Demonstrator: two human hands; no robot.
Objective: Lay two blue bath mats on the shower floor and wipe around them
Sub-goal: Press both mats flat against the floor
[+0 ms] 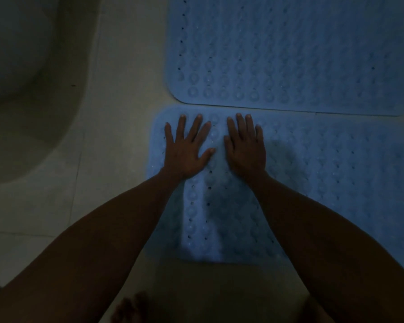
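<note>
A: Head view — where are the mats?
B: Near blue mat (324,183) lies flat on the tiled floor (117,113), its far edge touching the far blue mat (289,50).
A: Hands?
B: Left hand (184,152) and right hand (246,148) — fingers straight, palms flat on the near mat, gripping nothing.

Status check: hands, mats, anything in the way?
Left hand and right hand flat, pressing near mat. Far mat down, edges adjoining. Toes on floor, clear of mats.
</note>
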